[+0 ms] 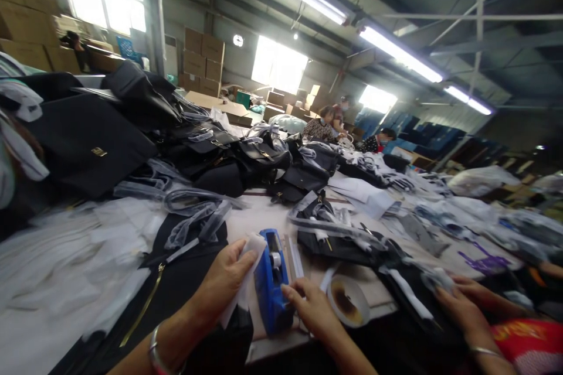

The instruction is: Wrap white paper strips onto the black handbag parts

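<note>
**Head view: tape being taken at the dispenser, wrapping looks just begun**

At lower centre the left hand [226, 278] is closed on a white paper-wrapped piece [246, 272], pressed against the blue tape dispenser [270, 287]. Just right of it, the right hand [312, 304] has its fingertips together at the dispenser's side; I cannot tell if tape is pinched. A tape roll [349, 302] lies beside. At lower right a co-worker's hand [461, 304] touches black bags [396, 258]. Many bags wait unwrapped.
</note>
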A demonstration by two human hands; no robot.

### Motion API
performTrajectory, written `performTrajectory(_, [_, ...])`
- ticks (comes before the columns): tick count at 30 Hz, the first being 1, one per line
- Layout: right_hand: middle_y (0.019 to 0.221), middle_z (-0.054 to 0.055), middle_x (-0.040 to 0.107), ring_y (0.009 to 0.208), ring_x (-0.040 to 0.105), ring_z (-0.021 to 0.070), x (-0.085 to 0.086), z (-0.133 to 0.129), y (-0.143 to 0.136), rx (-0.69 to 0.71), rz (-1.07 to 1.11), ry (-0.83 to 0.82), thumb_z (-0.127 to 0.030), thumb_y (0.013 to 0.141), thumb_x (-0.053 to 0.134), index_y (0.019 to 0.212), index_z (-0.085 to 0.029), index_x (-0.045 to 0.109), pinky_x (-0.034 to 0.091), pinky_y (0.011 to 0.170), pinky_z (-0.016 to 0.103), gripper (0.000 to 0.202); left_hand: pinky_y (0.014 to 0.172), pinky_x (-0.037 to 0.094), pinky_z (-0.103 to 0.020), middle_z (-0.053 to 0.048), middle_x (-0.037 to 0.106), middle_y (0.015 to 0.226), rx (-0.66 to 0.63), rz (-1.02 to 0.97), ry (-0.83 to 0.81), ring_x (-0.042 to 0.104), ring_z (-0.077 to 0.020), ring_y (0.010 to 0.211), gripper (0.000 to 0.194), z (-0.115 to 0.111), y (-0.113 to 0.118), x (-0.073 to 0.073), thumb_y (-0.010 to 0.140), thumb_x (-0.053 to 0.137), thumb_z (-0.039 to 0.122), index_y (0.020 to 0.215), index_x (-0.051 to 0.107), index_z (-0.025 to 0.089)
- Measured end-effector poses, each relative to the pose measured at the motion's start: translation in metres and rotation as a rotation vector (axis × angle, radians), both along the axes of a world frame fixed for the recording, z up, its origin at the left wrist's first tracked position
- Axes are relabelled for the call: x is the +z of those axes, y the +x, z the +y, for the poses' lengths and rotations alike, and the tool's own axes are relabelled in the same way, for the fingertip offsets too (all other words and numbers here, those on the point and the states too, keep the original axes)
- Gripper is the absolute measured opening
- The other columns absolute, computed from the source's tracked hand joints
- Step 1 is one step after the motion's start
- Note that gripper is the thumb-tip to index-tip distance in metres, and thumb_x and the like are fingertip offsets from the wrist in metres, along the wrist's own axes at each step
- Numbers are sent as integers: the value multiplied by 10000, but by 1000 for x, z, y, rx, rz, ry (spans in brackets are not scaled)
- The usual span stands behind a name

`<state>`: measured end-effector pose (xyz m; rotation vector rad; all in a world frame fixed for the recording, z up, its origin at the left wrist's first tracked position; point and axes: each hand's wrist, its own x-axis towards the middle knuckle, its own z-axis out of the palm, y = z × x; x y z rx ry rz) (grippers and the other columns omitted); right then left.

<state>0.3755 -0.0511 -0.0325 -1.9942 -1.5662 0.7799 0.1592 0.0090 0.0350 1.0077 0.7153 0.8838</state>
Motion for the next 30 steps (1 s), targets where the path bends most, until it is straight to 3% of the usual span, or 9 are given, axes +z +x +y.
performTrajectory(5, [638, -7, 568, 663, 525, 156, 2, 2, -3, -56, 234, -26, -428, 764, 592, 685, -168, 590, 391, 640, 259, 272, 523, 426, -172, 20, 590, 664, 19, 8, 6, 521, -104, 560, 302, 1, -5, -1, 827, 617, 362, 982, 604, 103])
performTrajectory(8, [622, -16, 564, 622, 493, 123, 14, -8, -6, -68, 290, 22, -420, 775, 611, 678, -160, 593, 373, 600, 232, 278, 508, 399, -146, 35, 561, 634, 33, 6, 2, 504, -86, 547, 239, 3, -6, -1, 824, 635, 331, 915, 615, 111])
performTrajectory(12, [636, -20, 585, 463, 372, 58, 22, -27, -11, -133, 534, -13, -511, 798, 606, 736, -161, 570, 269, 436, 191, 357, 481, 372, -134, 46, 526, 597, 24, -37, -31, 463, -71, 510, 203, 4, -4, -1, 817, 653, 325, 838, 620, 126])
performTrajectory(15, [612, -26, 591, 415, 362, 42, 10, -39, -9, -176, 689, -85, -567, 740, 665, 757, -170, 530, 275, 389, 171, 419, 477, 363, -130, 45, 520, 594, 1, -75, -66, 427, -62, 498, 199, 4, -3, -1, 821, 654, 329, 805, 622, 133])
performTrajectory(19, [556, -48, 564, 370, 384, 33, -19, -46, -6, -272, 760, -199, -573, 678, 712, 750, -176, 511, 276, 360, 149, 451, 505, 384, -136, 28, 546, 632, -4, -57, -76, 457, -74, 535, 203, 5, -4, -2, 821, 653, 336, 820, 627, 135])
performTrajectory(22, [541, -52, 552, 371, 385, 38, -30, -44, -7, -313, 793, -214, -590, 638, 716, 714, -191, 475, 331, 375, 157, 472, 516, 387, -146, 18, 554, 654, -15, -22, -65, 467, -85, 557, 228, 6, -4, -4, 819, 651, 357, 846, 630, 132])
performTrajectory(25, [526, -47, 534, 377, 378, 59, -31, -44, -7, -256, 674, -184, -603, 674, 654, 686, -207, 452, 381, 404, 195, 444, 514, 362, -148, 19, 536, 652, -25, 3, -49, 431, -82, 555, 247, 7, -3, -6, 828, 636, 376, 846, 625, 131])
performTrajectory(28, [596, 13, 600, 513, 551, 145, -32, -50, -5, -118, 205, 4, -481, 801, 557, 676, -213, 516, 428, 516, 239, 298, 506, 324, -157, 13, 526, 660, -8, 30, -14, 395, -80, 552, 263, 9, -2, -10, 822, 636, 384, 853, 620, 124])
performTrajectory(30, [632, 24, 648, 627, 628, 193, -32, -53, -4, -101, -71, 104, -357, 804, 571, 660, -230, 571, 436, 583, 249, 192, 488, 284, -168, 21, 495, 640, -11, 18, -2, 358, -77, 535, 276, 11, -2, -14, 818, 634, 395, 847, 613, 121])
